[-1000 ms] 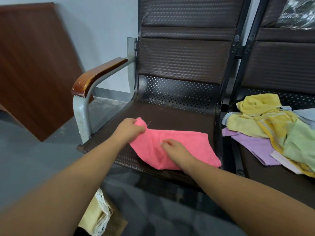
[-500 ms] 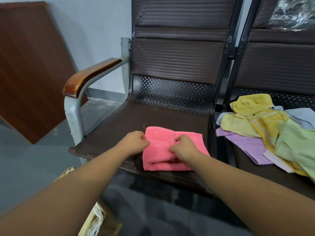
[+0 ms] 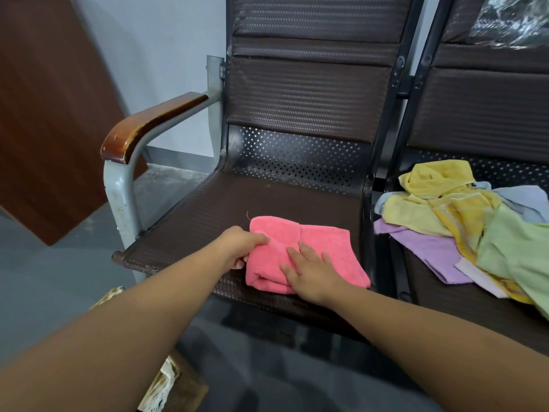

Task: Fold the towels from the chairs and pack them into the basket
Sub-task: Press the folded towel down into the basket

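Far to the left of the pink towel (image 3: 323,248), a brown wooden board (image 3: 44,114) is leaning against the pale wall. Below and to the left of the towel, a basket (image 3: 162,388) with a pale lacy lining is peeking out from under the person's left forearm. Up and to the left of the towel, the worn wooden armrest (image 3: 154,120) of the armrest chair (image 3: 297,93) is sitting on its grey metal post. The left hand (image 3: 240,245) is gripping the towel's left edge, its thumb lying on top of the cloth and its fingertips curling underneath, so it is clamped on the towel. The pink towel itself is lying folded on the front part of that chair's dark seat, with one flap doubled over on its left half and a loose thread sticking up from its far left corner. The right hand (image 3: 312,272) is resting flat on the towel's near middle, fingers straight and spread apart, pressing on the cloth rather than holding it. To the right of the towel, past the black frame between the seats, a loose pile of towels (image 3: 460,212) is lying unfolded on the second chair (image 3: 475,99): a yellow one (image 3: 430,185) is sitting on top, a purple one (image 3: 424,248) is spreading out nearest the pink towel, and a light green one (image 3: 517,248) is draping at the far right. High up to the right of the towel, a crinkled plastic sheet (image 3: 517,19) is showing against that chair's backrest
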A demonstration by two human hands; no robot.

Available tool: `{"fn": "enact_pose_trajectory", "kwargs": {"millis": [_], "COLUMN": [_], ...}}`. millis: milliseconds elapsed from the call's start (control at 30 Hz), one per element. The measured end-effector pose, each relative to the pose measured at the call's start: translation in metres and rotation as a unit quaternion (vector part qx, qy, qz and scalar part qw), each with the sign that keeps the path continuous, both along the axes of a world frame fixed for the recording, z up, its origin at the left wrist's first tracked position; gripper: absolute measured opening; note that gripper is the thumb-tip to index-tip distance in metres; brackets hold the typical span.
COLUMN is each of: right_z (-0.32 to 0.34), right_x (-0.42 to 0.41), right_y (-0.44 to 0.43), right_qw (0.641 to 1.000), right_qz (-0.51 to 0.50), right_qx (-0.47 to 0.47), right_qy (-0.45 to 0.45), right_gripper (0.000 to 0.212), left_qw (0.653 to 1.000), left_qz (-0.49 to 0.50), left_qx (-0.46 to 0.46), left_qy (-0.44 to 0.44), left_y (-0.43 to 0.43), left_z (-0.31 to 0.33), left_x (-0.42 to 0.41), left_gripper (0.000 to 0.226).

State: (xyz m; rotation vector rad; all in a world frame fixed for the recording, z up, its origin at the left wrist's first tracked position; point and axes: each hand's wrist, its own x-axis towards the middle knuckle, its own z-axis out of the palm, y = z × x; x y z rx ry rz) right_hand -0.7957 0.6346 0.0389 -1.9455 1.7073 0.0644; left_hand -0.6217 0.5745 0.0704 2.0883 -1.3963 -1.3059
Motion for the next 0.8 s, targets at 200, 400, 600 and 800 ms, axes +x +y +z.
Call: {"fn": "enact_pose_trajectory", "kwargs": {"millis": [200,400,600,800], "right_z": [0.014,0.03,0.033,0.019], "right_x": [0.027,0.009,-0.035,-0.046], "right_y": [-0.006,-0.024,-0.029,-0.025], "right_qw": [0.978,0.768,0.675,0.859], "right_qz": [-0.062,-0.382,-0.452,-0.39], "right_qx": [0.029,0.082,0.133,0.031], "right_qy": [-0.194,-0.508,-0.567,-0.329], "right_gripper": [0.054,0.044,0.053,0.038], "left_qw": [0.994,0.989,0.977,0.98], "left_qz": [0.06,-0.011,-0.103,-0.131], "left_qx": [-0.078,-0.144,-0.114,-0.123], "left_qy": [0.044,0.009,0.148,-0.088], "left_y": [-0.005,0.006,0.012,0.006], "left_z": [0.016,0.038,0.041,0.005], "left_x": [0.016,-0.008,-0.062,-0.048], "left_gripper": [0.027,0.02,0.03,0.022]}}
